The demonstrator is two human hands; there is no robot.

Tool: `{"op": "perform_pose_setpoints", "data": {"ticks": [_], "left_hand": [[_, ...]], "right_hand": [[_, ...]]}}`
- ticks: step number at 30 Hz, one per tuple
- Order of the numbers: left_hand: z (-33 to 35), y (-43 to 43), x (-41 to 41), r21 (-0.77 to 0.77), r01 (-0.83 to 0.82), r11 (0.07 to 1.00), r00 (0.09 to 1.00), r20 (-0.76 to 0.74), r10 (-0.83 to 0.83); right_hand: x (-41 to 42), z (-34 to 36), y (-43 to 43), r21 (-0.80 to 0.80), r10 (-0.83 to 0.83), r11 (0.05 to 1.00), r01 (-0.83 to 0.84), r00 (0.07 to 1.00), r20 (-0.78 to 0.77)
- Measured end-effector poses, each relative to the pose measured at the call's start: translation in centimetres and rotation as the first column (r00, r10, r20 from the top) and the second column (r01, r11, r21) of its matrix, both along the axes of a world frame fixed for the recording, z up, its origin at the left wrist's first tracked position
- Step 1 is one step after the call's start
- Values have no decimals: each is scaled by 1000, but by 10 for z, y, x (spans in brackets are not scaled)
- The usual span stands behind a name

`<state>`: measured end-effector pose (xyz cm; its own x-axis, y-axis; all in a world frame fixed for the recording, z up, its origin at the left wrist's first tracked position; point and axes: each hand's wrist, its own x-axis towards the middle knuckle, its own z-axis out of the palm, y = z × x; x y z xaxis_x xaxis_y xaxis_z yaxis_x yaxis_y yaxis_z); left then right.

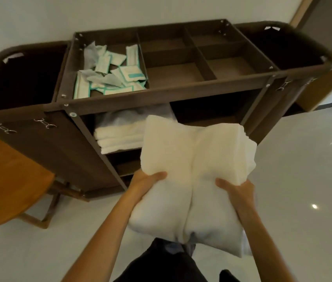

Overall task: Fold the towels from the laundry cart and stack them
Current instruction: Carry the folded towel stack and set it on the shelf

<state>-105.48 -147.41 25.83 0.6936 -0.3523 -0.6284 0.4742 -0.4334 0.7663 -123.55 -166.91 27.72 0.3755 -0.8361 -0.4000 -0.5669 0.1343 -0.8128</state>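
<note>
My left grip and right grip each pinch, thumb on top, a near edge of the towel bundle, held in the air between them just in front of the laundry cart; I judge the unsupported centre crease may sag open and the loose layers at the far right corner may slide out. Beyond the left grip, the stacked towels inside the cart are thick white terry in flat rectangles; the held bundle is the same plush cloth, puffed into two rounded lobes.
</note>
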Motion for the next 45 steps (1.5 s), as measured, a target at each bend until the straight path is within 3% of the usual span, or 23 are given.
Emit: {"op": "perform_pose_setpoints", "data": {"ticks": [7, 14, 22, 30, 34, 41, 45], "left_hand": [[-3, -136, 35, 3, 191, 982, 981, 31, -191], [-1, -193, 83, -13, 128, 992, 992, -8, -128], [-20, -168, 122, 75, -140, 987, 990, 5, 140], [-34, -190, 113, 139, -186, 973, 982, 52, 180], [-38, -222, 123, 150, -216, 965, 974, 106, 201], [-45, -265, 161, 124, -319, 940, 918, 285, 274], [-36, -262, 150, 149, -291, 945, 879, 433, 202]], "right_hand": [[19, 4, -85, -82, -173, 982, 170, 984, -34], [70, -1, -142, -103, -187, 977, 184, 982, -17], [155, -16, -173, -22, 93, 995, -95, 991, -99], [169, -33, -215, -22, 211, 976, -216, 967, -144], [187, -30, -249, -102, 258, 957, -272, 957, -132], [247, -50, -287, -180, 405, 863, -473, 859, -314], [238, -57, -290, -348, 504, 680, -645, 757, -416]]}}
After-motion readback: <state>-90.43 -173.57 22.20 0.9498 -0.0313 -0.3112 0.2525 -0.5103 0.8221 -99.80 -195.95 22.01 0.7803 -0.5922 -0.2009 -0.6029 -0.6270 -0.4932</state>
